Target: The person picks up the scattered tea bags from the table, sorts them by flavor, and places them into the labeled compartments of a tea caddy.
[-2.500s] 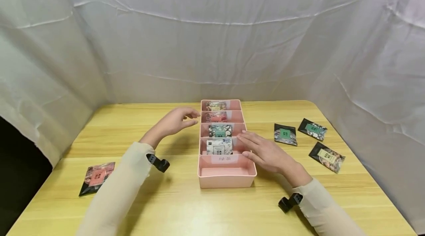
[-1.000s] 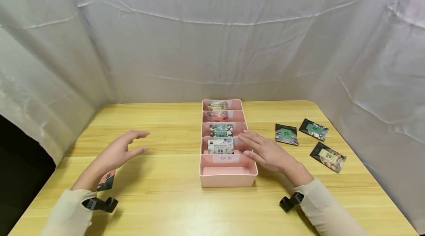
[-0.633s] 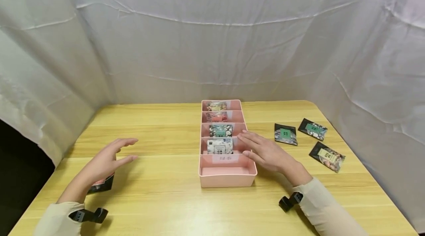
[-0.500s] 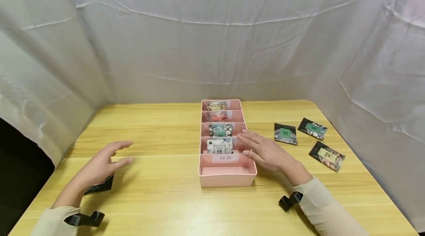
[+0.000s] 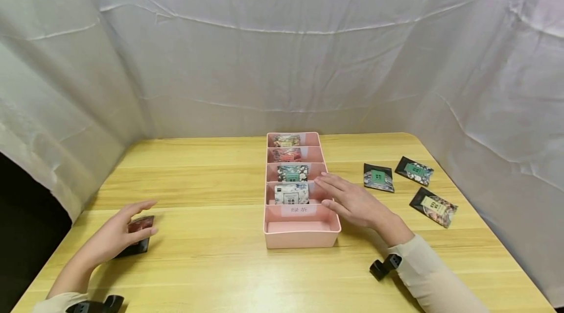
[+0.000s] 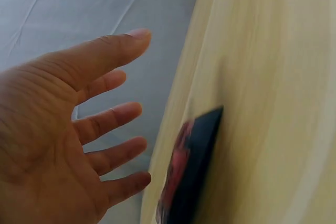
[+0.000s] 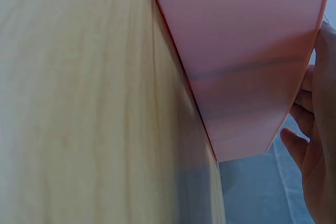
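Note:
My left hand hovers over a black and red sachet at the table's left side, partly hiding it. In the left wrist view the fingers spread apart and hold nothing, with the sachet just beyond them. My right hand rests along the right rim of a pink divided box, fingers extended. Its back four compartments hold sachets, among them a white floral sachet and a green-labelled one. The front compartment shows a handwritten label and a bare floor. The right wrist view catches the box's side wall.
Right of the box lie three black sachets: two with green labels and one with a yellow label. Pale cloth hangs behind and at both sides of the wooden table.
My left hand has moved from beside the box, left and toward me, to above the black and red sachet, and lowered. The right hand has stayed on the box rim.

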Action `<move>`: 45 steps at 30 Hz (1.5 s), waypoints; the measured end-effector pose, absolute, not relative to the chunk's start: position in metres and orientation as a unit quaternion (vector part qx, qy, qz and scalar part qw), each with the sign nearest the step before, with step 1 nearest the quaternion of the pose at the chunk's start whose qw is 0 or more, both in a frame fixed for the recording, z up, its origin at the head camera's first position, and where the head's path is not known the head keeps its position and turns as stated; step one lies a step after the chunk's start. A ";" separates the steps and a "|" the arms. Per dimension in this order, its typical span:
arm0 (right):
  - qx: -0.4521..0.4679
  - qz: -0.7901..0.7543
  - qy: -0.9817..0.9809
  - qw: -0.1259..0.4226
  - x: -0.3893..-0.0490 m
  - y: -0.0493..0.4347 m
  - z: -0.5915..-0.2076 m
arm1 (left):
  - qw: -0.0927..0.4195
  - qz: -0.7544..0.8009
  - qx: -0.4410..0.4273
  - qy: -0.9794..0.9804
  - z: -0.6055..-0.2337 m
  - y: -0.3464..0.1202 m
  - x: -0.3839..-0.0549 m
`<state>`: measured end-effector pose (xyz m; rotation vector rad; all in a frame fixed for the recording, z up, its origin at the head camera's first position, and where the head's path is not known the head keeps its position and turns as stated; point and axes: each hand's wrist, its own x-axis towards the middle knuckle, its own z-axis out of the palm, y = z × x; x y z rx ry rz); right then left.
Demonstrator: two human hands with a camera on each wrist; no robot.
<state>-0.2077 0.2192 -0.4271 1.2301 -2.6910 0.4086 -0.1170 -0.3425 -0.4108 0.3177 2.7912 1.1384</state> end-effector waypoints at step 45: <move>0.413 0.134 -0.896 0.091 -0.208 0.219 -0.429 | 0.052 0.232 0.023 0.971 -0.439 -0.394 -0.103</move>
